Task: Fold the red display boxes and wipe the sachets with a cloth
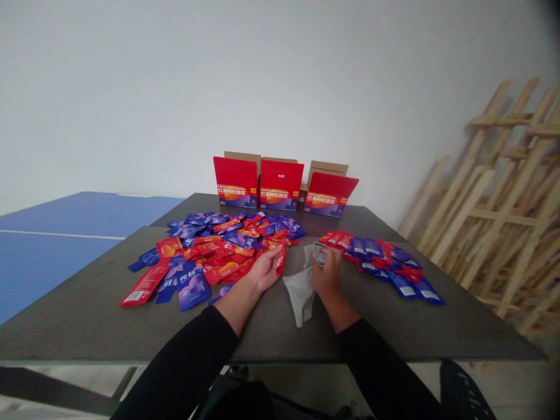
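Near the middle of the dark table, my left hand (265, 271) is closed on a red packet (281, 259), at the right edge of a large pile of red and purple packets (227, 248). My right hand (327, 271) is wrapped round part of a light grey cloth (300, 290), whose lower end hangs down onto the table between my hands. Beyond my right hand lies a second group of red and blue packets (385, 259), spread toward the right.
Three open red and purple boxes (236, 182) stand along the far side of the dark table (175, 338). A blue table (56, 251) adjoins it on the left. Wooden frames (490, 216) lean against the wall at the right.
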A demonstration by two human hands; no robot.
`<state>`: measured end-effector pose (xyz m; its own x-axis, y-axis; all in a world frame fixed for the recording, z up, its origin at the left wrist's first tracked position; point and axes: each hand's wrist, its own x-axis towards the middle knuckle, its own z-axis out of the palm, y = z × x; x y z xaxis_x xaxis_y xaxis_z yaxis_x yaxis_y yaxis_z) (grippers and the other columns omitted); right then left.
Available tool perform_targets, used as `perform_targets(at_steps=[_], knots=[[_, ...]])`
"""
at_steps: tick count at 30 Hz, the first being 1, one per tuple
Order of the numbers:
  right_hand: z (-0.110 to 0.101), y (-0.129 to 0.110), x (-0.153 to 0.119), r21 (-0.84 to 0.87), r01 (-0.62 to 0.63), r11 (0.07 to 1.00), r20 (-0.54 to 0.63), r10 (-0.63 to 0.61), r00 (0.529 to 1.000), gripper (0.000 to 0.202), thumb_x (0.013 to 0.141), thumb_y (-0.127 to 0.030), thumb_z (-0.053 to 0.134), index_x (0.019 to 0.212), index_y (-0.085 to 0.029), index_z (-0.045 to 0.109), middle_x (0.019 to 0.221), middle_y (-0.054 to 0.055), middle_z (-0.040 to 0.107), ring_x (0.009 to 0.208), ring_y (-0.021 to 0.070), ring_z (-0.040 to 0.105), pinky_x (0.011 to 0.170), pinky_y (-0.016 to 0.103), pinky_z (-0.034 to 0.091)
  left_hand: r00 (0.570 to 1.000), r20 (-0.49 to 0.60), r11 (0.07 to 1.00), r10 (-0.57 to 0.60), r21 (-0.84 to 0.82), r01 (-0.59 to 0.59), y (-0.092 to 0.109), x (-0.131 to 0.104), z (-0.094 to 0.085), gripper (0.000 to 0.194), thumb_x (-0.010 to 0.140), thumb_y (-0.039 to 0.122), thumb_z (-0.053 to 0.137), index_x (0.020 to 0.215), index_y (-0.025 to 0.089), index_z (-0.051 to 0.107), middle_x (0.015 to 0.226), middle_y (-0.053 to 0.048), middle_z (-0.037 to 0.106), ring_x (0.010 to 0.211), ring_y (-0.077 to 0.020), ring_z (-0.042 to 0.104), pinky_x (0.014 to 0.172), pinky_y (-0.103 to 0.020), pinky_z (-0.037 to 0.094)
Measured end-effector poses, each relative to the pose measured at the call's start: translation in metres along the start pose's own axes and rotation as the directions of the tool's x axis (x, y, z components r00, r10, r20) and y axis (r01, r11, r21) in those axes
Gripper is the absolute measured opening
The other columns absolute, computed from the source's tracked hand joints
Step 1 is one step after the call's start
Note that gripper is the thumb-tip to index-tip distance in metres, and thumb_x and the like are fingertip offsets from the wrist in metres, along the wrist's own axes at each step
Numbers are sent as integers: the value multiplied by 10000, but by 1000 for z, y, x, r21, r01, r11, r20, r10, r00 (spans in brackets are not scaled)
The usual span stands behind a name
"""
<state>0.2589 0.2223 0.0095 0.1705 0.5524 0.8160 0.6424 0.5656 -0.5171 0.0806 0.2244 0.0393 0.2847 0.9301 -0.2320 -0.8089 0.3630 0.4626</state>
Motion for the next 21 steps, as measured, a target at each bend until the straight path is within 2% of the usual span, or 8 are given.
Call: perform_targets(at_steps=[4, 8, 10, 13, 15, 16, 19, 21], knots=[[-5, -6, 3, 65, 15, 998, -9, -14, 1000, 164, 888, -329, 550, 982, -196, 567, 1025, 95, 511, 1014, 240, 536, 937, 474, 465, 997, -47, 997, 61, 46, -59, 0, 3, -2, 177, 889, 195, 597, 1022, 87, 641, 848, -85, 713, 712, -137, 687, 717, -231, 560], [-12, -14, -1, 148, 145, 978, 99, -160, 982, 174, 864, -315, 605, 1001, -210, 598, 1053, 94, 544, 1017, 237, 565, 916, 447, 494, 992, -40, 988, 117, 105, -112, 1, 3, -2, 193, 882, 199, 592, 1060, 126, 612, 891, -88, 708, 754, -173, 696, 736, -300, 569], [-13, -17, -6, 214, 230, 949, 212, -275, 938, 183, 844, -283, 633, 1014, -215, 619, 1069, 91, 552, 1009, 225, 576, 899, 414, 511, 990, 16, 981, 142, 134, -143, -2, 2, 0, 193, 892, 213, 576, 1074, 155, 597, 912, -83, 704, 786, -189, 698, 753, -329, 566], [-11, -20, -11, 283, 314, 906, 419, -411, 810, 208, 798, -207, 662, 1005, -216, 654, 1061, 78, 568, 991, 211, 576, 876, 375, 521, 987, 85, 971, 133, 189, -147, -10, 2, 1, 189, 896, 244, 580, 1071, 174, 592, 895, -64, 697, 752, -177, 690, 736, -314, 556], [-8, -19, -12, 269, 352, 897, 507, -442, 740, 225, 771, -164, 657, 989, -217, 672, 1053, 73, 580, 988, 217, 564, 867, 375, 517, 988, 91, 959, 123, 247, -142, -15, 1, 1, 183, 879, 232, 608, 1051, 172, 598, 859, -51, 690, 697, -160, 675, 690, -283, 545], [-7, -18, -12, 240, 365, 900, 522, -437, 733, 229, 764, -150, 650, 981, -216, 676, 1052, 73, 582, 988, 223, 557, 867, 384, 513, 989, 99, 951, 112, 278, -135, -18, 1, 0, 176, 870, 225, 621, 1036, 169, 603, 837, -46, 685, 668, -153, 666, 662, -268, 536], [-7, -13, -9, 132, 350, 927, 475, -369, 799, 265, 746, -113, 612, 987, -208, 670, 1080, 85, 565, 1018, 241, 534, 904, 422, 492, 985, 167, 932, 46, 347, -102, -22, -3, 0, 149, 856, 223, 643, 985, 153, 623, 800, -45, 676, 625, -146, 648, 609, -248, 515], [-8, -8, -7, 95, 310, 946, 416, -320, 851, 301, 731, -88, 587, 999, -204, 656, 1089, 89, 545, 1038, 244, 525, 929, 433, 482, 975, 219, 926, -22, 372, -63, -22, -6, 0, 163, 861, 246, 642, 987, 143, 639, 833, -62, 686, 669, -164, 664, 648, -271, 527]])
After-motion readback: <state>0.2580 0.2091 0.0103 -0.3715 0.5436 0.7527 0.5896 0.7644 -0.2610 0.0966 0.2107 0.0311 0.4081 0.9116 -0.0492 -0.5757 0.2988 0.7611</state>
